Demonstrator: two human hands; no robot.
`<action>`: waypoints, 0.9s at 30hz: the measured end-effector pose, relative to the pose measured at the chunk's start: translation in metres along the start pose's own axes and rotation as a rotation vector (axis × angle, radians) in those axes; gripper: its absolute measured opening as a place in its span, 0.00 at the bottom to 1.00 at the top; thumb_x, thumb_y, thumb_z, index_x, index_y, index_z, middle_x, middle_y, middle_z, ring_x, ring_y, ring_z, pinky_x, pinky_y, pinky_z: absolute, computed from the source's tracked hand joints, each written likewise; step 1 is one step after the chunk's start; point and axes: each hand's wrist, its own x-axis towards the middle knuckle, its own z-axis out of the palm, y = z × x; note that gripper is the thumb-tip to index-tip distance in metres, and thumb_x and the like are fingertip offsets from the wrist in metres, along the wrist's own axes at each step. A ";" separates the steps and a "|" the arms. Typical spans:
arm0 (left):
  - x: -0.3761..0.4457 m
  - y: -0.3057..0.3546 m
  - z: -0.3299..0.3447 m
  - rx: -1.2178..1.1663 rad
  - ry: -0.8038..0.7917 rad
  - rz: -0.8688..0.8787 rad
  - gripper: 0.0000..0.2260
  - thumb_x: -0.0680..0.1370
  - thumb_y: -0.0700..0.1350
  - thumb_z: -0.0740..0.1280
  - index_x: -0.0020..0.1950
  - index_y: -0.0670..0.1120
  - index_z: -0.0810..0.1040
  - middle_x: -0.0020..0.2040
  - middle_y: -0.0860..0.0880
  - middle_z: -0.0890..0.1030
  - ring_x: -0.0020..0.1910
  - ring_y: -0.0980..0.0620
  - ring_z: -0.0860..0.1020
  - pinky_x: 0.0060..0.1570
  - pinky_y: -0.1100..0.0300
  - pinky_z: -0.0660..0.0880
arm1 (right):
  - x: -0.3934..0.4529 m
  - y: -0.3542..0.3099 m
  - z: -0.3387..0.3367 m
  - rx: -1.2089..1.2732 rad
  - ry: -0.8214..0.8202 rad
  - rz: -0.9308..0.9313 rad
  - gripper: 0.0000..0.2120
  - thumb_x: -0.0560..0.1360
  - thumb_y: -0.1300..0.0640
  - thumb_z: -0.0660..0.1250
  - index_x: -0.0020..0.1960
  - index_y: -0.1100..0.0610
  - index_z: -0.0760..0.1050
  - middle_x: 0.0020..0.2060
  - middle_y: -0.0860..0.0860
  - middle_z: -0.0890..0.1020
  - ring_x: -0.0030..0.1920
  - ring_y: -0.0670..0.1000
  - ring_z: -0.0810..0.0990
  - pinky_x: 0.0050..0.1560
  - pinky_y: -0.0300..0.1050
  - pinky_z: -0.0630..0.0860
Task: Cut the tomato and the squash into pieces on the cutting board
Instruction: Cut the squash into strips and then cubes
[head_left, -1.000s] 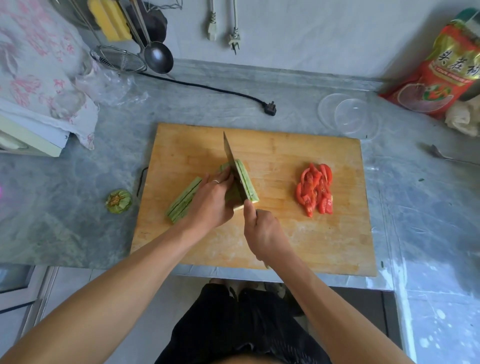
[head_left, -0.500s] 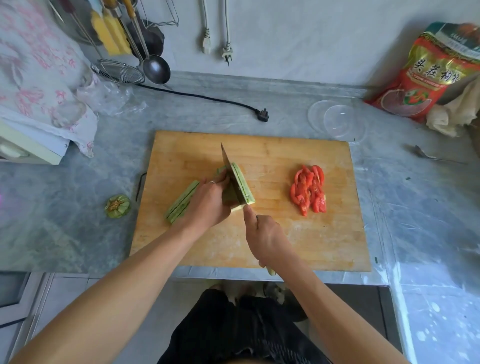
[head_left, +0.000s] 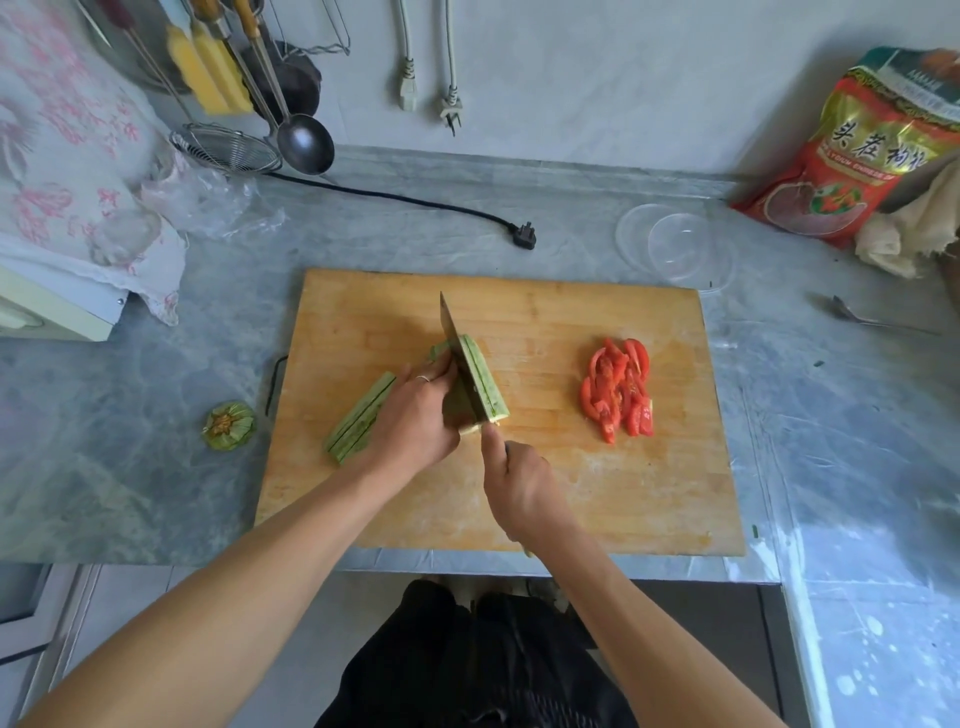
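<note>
Tomato (head_left: 618, 391): done, as far as we can see. It lies as a heap of red slices on the right part of the cutting board (head_left: 571, 499), well apart from the blade.

Squash: partway. We have long strips (head_left: 358, 420) left of the board's centre and a slab (head_left: 485, 382) just right of the knife (head_left: 457, 353), which stands on edge in the piece at the board's centre. We judge the lengthwise cuts are under way; cutting across into pieces is not yet done.

Left hand (head_left: 415, 415): fingers curled down on the squash, pressing it to the board beside the blade. Right hand (head_left: 519, 483): fingers wrapped round the knife handle, forefinger along the spine.

Cut stem end (head_left: 228, 425) sits on the desk (head_left: 130, 441), left of the board.
</note>
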 end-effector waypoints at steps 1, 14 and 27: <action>0.000 0.000 -0.002 0.003 -0.003 0.014 0.32 0.71 0.44 0.73 0.75 0.45 0.70 0.76 0.49 0.69 0.66 0.45 0.76 0.71 0.50 0.64 | -0.003 -0.004 -0.003 -0.011 -0.013 -0.006 0.24 0.81 0.37 0.43 0.34 0.49 0.61 0.27 0.52 0.68 0.29 0.55 0.70 0.33 0.52 0.73; -0.004 0.005 -0.011 -0.009 -0.010 0.030 0.26 0.75 0.51 0.69 0.72 0.48 0.73 0.75 0.50 0.70 0.59 0.45 0.80 0.65 0.56 0.62 | 0.005 -0.014 -0.018 -0.015 -0.107 0.136 0.31 0.81 0.37 0.47 0.43 0.63 0.73 0.28 0.55 0.75 0.22 0.53 0.74 0.20 0.43 0.72; -0.002 0.005 -0.007 -0.061 -0.004 0.004 0.34 0.74 0.47 0.73 0.77 0.45 0.66 0.78 0.48 0.66 0.75 0.50 0.66 0.77 0.52 0.52 | 0.035 0.015 0.015 0.077 0.073 -0.007 0.30 0.81 0.39 0.48 0.38 0.62 0.72 0.26 0.52 0.71 0.26 0.53 0.71 0.31 0.58 0.76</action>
